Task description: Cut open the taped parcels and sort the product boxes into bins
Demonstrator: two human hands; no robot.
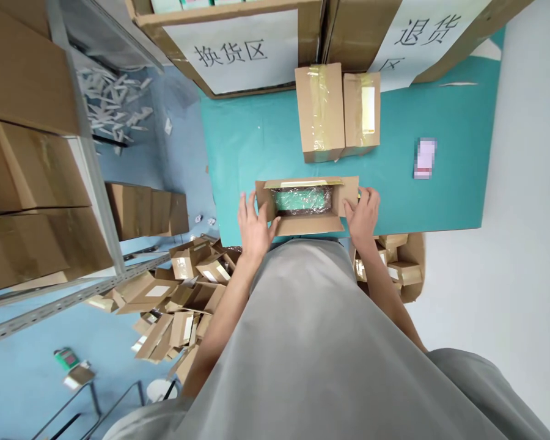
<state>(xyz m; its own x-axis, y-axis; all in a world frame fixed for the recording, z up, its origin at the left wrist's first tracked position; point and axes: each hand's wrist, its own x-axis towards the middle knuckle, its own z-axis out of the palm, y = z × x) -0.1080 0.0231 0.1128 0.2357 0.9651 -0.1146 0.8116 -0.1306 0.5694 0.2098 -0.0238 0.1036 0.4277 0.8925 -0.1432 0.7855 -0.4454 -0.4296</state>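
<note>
An opened cardboard box [308,227] sits near the front edge of the teal table, its flaps folded outward. Inside lies a green item [302,200] wrapped in clear bubble wrap; its kind is hidden. At the box's left end, my left hand [255,231] has its fingers stretched apart, touching the side flap and the front corner. My right hand [363,217] is closed on the right flap, thumb on the inner face and fingers behind it.
Two taped cartons [319,113] stand behind the box, before large labelled boxes [238,52]. A phone-like pale object [425,159], partly blurred, lies at the right of the table [453,201]. Opened cartons [183,327] pile up on the left floor beside a metal shelf [98,201].
</note>
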